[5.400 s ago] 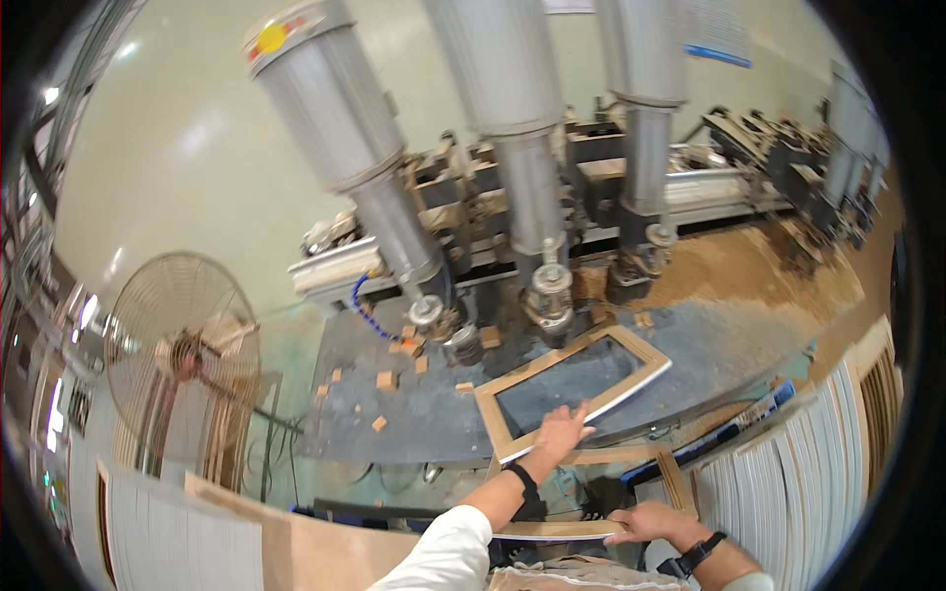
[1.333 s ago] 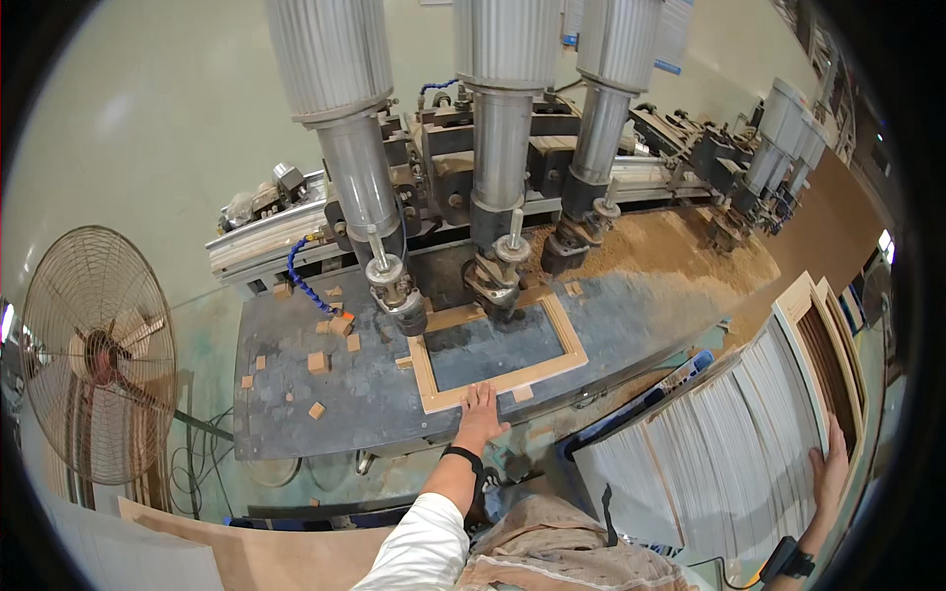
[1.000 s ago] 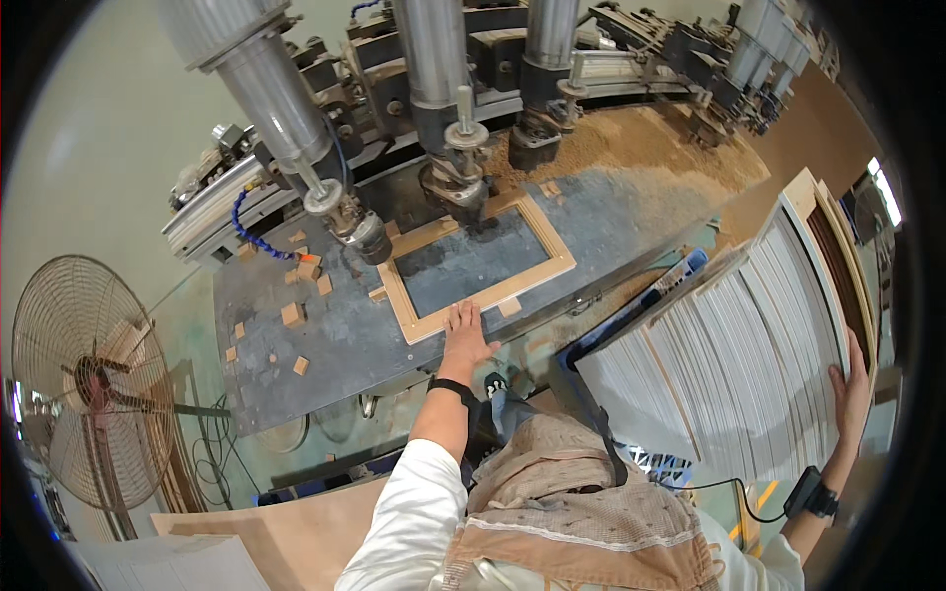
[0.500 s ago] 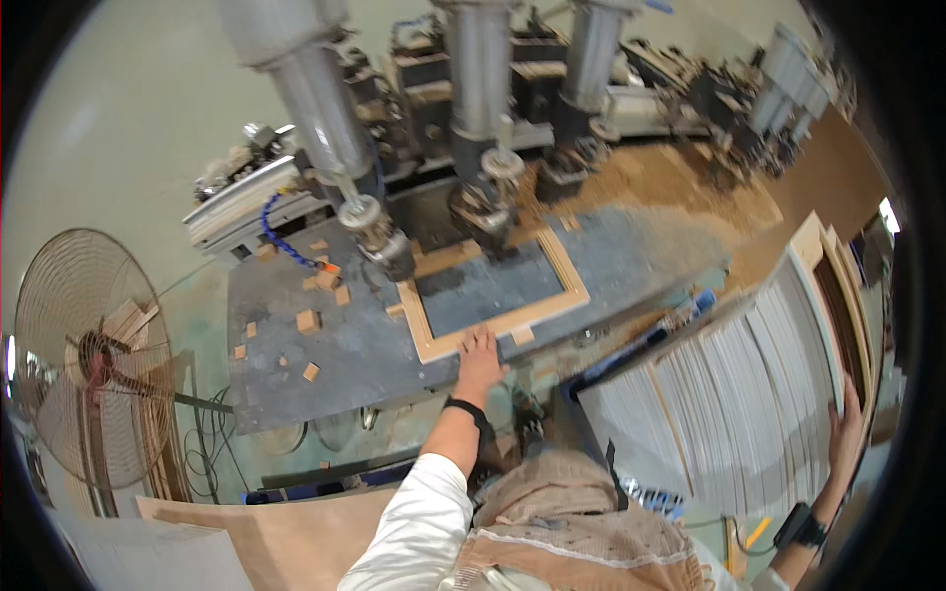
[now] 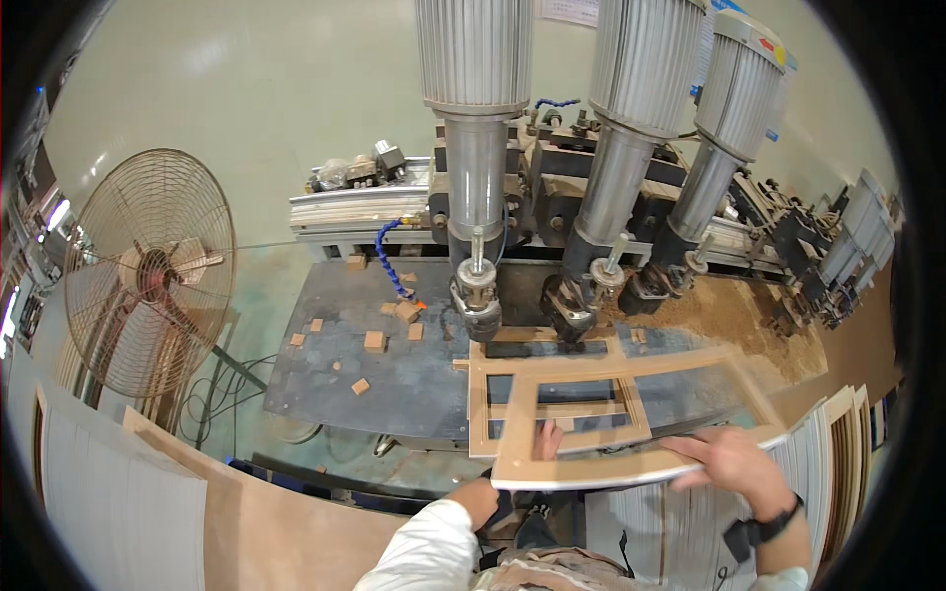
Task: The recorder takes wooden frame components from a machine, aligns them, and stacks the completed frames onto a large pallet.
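My right hand [image 5: 734, 461] is closed on the near rail of a pale wooden frame [image 5: 516, 433], which hangs tilted and slightly blurred above the front of the bench. A second wooden frame [image 5: 479, 399] lies on the dark bench top, under the machine's heads and partly covered by the raised one. Through the raised frame's opening I see part of my left hand [image 5: 549, 439], its fingers apart at the lying frame's near rail. The raised frame hides the rest of that hand.
Several motor-driven heads [image 5: 477, 295] stand over the bench [image 5: 315, 379]. Wood blocks [image 5: 375, 342] lie at left, sawdust [image 5: 729, 310] at right. A caged fan [image 5: 153, 276] stands far left. Stacked frames [image 5: 838, 463] are at right, pale panels [image 5: 128, 512] at lower left.
My right hand has come from the stack at right to the bench front, now carrying a frame. My left hand stays by the lying frame. The view has shifted and turned.
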Demonstrator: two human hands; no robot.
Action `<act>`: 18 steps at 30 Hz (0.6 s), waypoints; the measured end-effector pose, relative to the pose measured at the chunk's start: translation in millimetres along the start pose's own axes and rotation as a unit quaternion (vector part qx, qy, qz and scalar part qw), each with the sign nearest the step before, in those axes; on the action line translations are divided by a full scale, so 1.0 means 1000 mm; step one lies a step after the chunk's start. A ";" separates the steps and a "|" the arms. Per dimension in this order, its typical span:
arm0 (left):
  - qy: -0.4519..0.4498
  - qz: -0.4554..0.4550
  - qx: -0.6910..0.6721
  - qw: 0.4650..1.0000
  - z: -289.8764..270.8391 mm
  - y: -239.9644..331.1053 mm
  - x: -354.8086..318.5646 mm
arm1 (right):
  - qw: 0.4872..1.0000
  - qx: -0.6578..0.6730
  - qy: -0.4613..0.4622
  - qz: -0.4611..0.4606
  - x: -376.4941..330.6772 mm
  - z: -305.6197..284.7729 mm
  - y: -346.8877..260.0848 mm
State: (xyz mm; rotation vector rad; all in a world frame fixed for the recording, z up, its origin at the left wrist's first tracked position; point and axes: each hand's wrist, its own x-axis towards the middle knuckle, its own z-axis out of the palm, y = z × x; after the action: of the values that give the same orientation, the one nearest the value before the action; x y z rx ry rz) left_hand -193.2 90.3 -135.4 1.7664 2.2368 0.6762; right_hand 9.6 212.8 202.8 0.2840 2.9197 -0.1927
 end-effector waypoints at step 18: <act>-0.079 -0.375 0.136 0.914 -0.174 0.097 -0.363 | 0.962 0.040 0.212 -0.168 0.207 0.331 0.101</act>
State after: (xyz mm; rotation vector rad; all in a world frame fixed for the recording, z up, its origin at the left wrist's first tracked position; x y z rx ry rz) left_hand -91.3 -278.9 21.0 0.8440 2.6869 0.0557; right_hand -107.1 298.5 -173.8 -0.1897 3.3741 -0.3375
